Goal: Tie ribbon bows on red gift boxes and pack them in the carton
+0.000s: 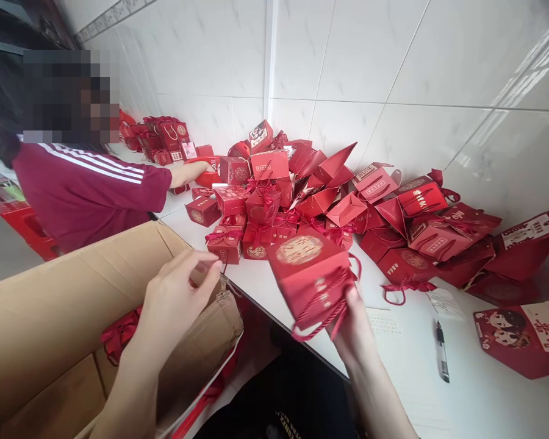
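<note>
In my right hand [353, 320] is a red gift box [308, 268] with a round gold emblem and a twisted red cord handle. The box is tilted and slightly blurred, held above the front edge of the table. My left hand [180, 299] hovers over the side of an open cardboard carton [119, 262], its thumb and fingertips pinched together; whatever may be between them is too small to make out. Inside the carton, a red item with ribbon [121, 334] is partly hidden behind my left forearm.
A big heap of red gift boxes [263, 207] covers the table [407, 390] along the tiled wall. On the right lie a pen [441, 352], paper and a box with cartoon figures [507, 335]. To the left, a person in a maroon shirt [91, 195] reaches toward the heap.
</note>
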The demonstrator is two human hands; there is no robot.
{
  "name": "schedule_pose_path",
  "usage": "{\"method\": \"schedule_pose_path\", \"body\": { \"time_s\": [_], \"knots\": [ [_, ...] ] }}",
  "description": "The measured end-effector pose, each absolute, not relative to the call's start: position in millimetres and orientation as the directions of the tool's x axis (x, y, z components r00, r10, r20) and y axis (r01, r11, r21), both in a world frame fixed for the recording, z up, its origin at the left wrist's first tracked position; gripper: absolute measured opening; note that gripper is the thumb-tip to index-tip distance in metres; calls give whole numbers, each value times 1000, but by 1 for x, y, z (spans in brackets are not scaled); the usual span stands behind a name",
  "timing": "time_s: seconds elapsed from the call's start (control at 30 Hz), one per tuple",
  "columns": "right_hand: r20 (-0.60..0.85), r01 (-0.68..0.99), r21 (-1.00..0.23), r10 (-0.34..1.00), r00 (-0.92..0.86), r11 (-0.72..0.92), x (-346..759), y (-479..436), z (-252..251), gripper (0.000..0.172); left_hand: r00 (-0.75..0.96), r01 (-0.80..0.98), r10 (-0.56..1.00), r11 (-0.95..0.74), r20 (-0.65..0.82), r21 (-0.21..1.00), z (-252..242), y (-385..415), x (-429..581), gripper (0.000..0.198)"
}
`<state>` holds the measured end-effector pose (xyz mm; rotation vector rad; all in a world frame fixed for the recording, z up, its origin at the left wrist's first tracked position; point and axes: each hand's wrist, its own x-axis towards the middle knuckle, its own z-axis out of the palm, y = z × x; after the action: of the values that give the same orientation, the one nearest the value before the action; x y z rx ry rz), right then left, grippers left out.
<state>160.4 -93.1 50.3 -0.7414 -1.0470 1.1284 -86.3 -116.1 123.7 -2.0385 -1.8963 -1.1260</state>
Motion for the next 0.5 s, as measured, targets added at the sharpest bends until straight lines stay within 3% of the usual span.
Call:
{"method": "schedule_pose_path", "body": {
  "time_s": [0.1, 0.2, 0.3, 0.4, 0.5],
  "knots": [
    [107, -570, -822, 985, -136, 10, 157, -88, 51, 46, -106, 926, 897, -69, 430, 372, 106, -126, -106, 20],
    [118, -551, -830, 935, -333, -92, 157, -90, 55, 47, -136, 924, 942, 8, 307, 383, 88, -136, -119, 24],
    [136, -535, -839, 912, -388, -103, 155, -92, 58, 43, -178, 912, 957, 73, 229, 403, 76, -142, -126, 25],
    [124, -537, -839, 931, -344, -86, 150, -95, 59, 51, -199, 903, 956, 93, 217, 419, 74, -144, -126, 24],
    [226, -369, -915, 964, -138, 161, 145, -99, 55, 46, -176, 863, 946, 16, 273, 504, 81, -142, -116, 27]
  ]
}}
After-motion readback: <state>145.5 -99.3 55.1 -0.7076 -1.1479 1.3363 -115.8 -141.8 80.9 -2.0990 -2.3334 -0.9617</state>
